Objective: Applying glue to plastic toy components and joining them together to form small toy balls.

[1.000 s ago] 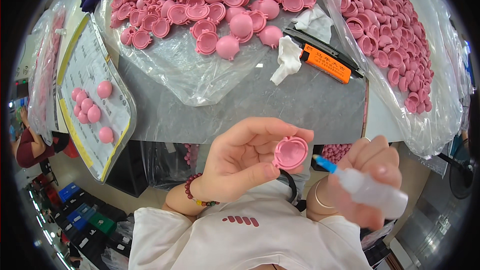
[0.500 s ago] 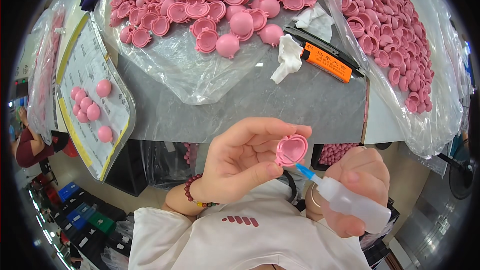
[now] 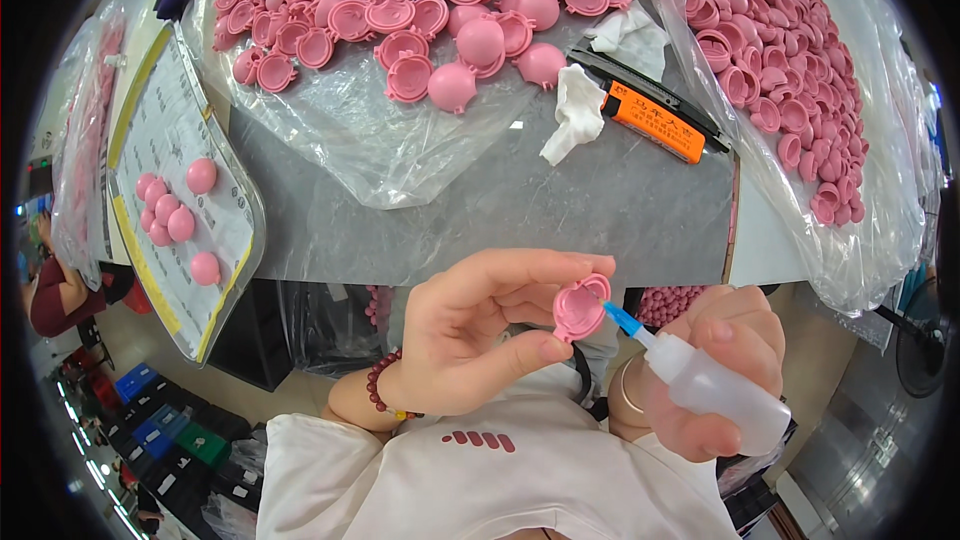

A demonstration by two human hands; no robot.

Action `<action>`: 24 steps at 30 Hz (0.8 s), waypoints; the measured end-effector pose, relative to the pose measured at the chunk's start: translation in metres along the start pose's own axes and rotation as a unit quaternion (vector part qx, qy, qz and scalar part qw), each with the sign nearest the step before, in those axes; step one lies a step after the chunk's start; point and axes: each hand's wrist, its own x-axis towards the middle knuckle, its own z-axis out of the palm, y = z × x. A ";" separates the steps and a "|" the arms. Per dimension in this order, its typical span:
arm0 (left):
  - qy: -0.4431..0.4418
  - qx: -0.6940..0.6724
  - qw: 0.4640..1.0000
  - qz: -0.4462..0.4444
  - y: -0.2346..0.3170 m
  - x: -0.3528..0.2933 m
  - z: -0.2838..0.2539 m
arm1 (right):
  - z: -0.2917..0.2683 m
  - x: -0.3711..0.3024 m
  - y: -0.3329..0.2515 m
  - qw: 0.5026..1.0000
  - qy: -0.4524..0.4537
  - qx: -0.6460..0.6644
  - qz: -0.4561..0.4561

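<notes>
Between the thumb and fingertips of my left hand [image 3: 465,330] is a small pink plastic half shell [image 3: 577,310], its hollow side showing. My right hand [image 3: 735,335] is wrapped round a translucent white squeeze bottle [image 3: 718,392]. The bottle's blue nozzle [image 3: 622,318] points at the shell, its thin tip at the rim on the upper right; whether it touches cannot be made out. On the grey table beyond my hands lies a heap of similar pink shells [image 3: 390,15] on clear plastic sheeting [image 3: 390,165].
A second heap of pink pieces [image 3: 790,90] lies in a plastic bag at the right. An orange box [image 3: 655,122], a black tool and crumpled white tissues [image 3: 575,118] sit between the heaps. Several pink balls [image 3: 180,224] rest on a yellow-edged tray [image 3: 215,325] at the left.
The nozzle tip has shifted from the shell's lower edge to its upper right rim. My left hand has turned the shell slightly, and both hands keep their hold.
</notes>
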 end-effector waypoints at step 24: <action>0.008 -0.374 0.908 -0.187 -0.005 0.007 0.000 | -0.006 0.001 0.041 0.949 0.097 -0.073 0.290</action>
